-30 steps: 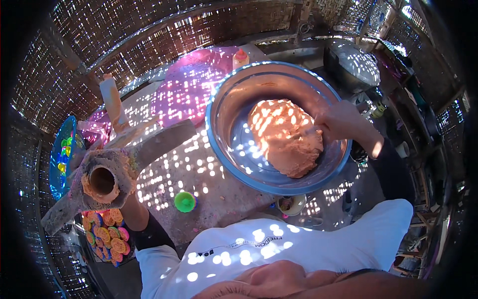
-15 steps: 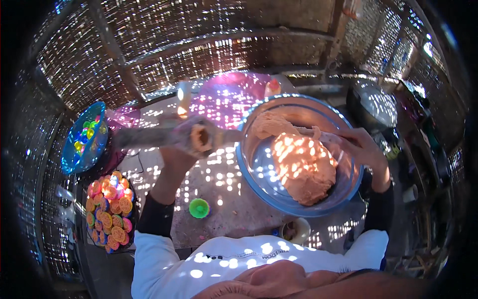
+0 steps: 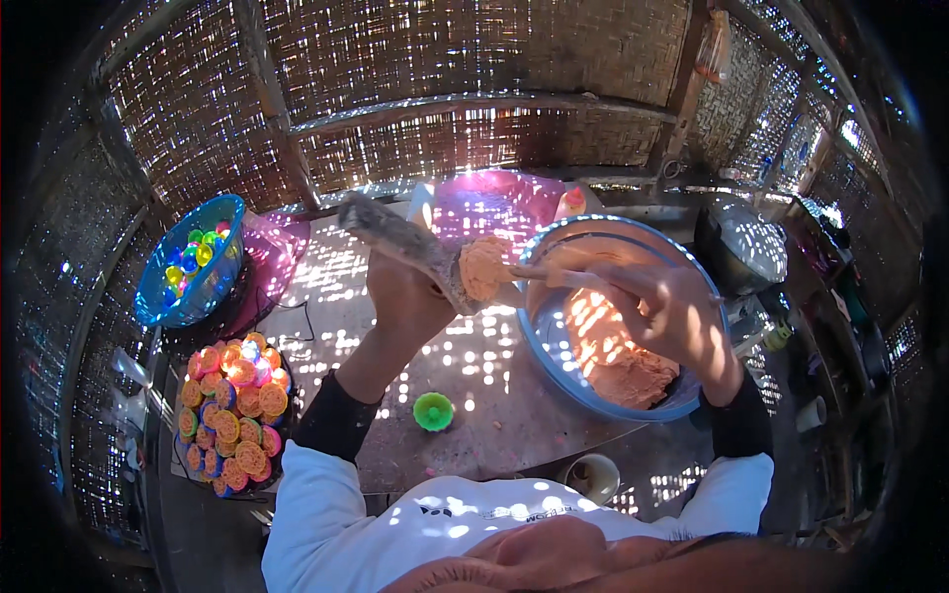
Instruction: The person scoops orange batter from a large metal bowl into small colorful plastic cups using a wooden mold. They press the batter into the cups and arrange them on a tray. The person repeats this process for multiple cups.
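Observation:
My left hand [image 3: 407, 301] grips a worn wooden press [image 3: 390, 235], a long block with a round hole, tilted over the middle of the table. At the press's opening sits a lump of orange dough [image 3: 482, 267]. My right hand [image 3: 680, 318] is closed around a pale spatula [image 3: 542, 276], whose far end touches that lump. Below my right hand stands a clear basin with a blue rim [image 3: 583, 397]. A large mass of orange dough [image 3: 633, 374] lies in it, partly covered by my hand. The inside of the press is hidden.
A green fluted cup [image 3: 433, 411] stands on the table [image 3: 395, 450]. To the left are a pile of orange swirled pieces in colourful cups [image 3: 232, 420] and a blue basket [image 3: 163, 311] of bright cups. Pink plastic [image 3: 484, 198] lies behind; a pot [image 3: 741, 247] is far right.
The spatula has come out of the basin leftward, and a lump of dough is now at the press's opening. My left hand has turned the press and brought it slightly right.

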A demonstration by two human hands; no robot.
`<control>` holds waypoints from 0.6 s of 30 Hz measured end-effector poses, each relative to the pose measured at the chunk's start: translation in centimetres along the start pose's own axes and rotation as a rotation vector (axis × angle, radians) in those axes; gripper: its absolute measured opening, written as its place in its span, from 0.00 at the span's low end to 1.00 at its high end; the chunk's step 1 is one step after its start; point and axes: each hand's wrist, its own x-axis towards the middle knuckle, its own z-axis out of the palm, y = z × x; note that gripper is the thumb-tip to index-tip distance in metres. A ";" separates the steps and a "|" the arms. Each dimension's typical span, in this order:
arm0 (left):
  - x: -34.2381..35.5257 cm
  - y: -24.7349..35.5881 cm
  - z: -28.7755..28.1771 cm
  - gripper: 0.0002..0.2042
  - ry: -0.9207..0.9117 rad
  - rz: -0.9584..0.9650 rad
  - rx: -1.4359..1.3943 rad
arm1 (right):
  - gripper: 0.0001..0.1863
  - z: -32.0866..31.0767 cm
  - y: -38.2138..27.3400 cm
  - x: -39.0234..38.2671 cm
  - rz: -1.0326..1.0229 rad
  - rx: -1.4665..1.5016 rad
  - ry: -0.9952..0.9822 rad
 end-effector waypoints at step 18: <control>-1.0 -4.9 -6.8 0.25 0.158 -0.173 0.227 | 0.13 3.0 -12.0 -0.7 0.209 -0.483 -0.010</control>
